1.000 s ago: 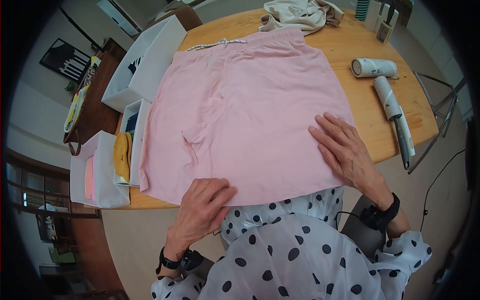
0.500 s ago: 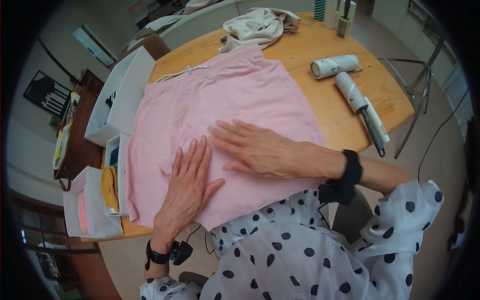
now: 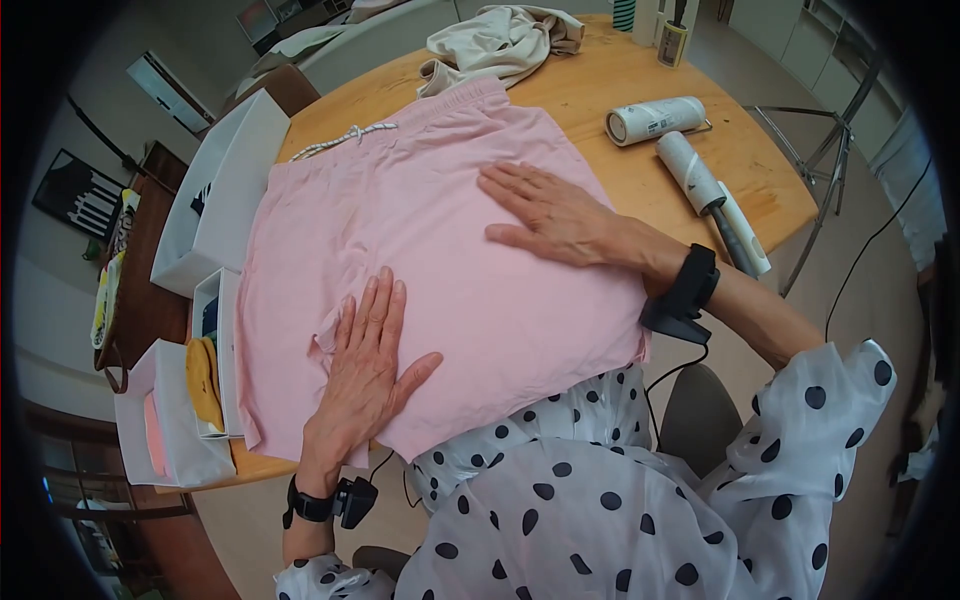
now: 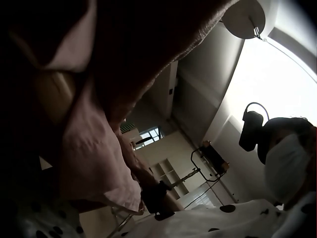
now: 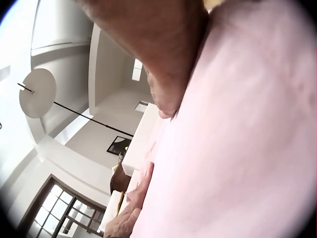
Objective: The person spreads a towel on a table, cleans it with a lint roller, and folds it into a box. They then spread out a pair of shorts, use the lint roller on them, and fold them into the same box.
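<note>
Pink drawstring shorts (image 3: pixel 450 330) lie spread over the wooden table, the waistband at the far side and the hem hanging toward the person's lap. My left hand (image 3: pixel 362 365) rests flat on the nearer left part, fingers straight and thumb spread, beside a small crumple in the cloth. My right hand (image 3: pixel 555 215) lies with extended fingers on the upper right part of the shorts. In the right wrist view, that hand (image 5: pixel 166 64) touches the pink cloth (image 5: pixel 237 139). The left wrist view is dark, with a hanging fold of the shorts (image 4: pixel 94 148) showing.
White bins (image 3: pixel 225 190) with folded clothes line the left edge, a mustard garment (image 3: pixel 203 385) in one. A beige cloth (image 3: pixel 500 45) lies at the back. Two lint rollers (image 3: pixel 655 120) lie on the right, near a metal stand (image 3: pixel 835 150).
Both hands have moved from the near hem up onto the shorts. The right hand swept in beside the left, then slid away to the upper right. The left hand's fingers straightened.
</note>
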Action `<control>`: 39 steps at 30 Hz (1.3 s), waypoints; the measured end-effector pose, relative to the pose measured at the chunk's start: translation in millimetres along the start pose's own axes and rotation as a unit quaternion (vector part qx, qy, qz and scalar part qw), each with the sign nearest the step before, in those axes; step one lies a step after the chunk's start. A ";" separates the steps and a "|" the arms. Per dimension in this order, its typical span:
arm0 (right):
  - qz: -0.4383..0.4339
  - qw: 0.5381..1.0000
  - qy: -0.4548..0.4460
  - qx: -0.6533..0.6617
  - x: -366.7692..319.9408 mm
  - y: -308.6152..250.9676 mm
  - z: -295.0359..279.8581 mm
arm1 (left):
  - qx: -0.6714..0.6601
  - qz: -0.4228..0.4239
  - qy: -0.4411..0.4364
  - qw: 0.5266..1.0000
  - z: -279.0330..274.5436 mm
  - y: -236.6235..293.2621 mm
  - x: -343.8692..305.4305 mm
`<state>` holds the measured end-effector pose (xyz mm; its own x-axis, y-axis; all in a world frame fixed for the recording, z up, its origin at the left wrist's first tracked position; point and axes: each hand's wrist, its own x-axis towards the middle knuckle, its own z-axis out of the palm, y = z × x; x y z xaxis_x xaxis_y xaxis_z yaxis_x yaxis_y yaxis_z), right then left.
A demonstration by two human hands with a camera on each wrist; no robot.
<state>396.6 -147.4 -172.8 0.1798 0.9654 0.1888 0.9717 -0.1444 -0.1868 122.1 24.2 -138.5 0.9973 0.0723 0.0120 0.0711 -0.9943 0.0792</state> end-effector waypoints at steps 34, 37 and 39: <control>0.147 0.987 0.069 -0.014 31.5 68.7 -35.6 | 0.021 -0.018 -0.059 0.998 -14.0 -45.3 109.7; 0.236 0.956 0.171 -0.035 27.7 76.2 -44.6 | 0.083 0.031 -0.052 0.995 -23.5 -21.3 119.7; 0.281 0.950 0.130 0.044 35.6 76.4 -59.6 | 0.052 0.100 -0.025 0.993 -12.2 4.6 126.1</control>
<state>486.4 -136.9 -123.0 0.7090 0.6538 0.2645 0.6967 -0.5912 -0.4063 248.0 29.7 -124.5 0.9911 -0.1295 -0.0317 -0.1302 -0.9912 -0.0223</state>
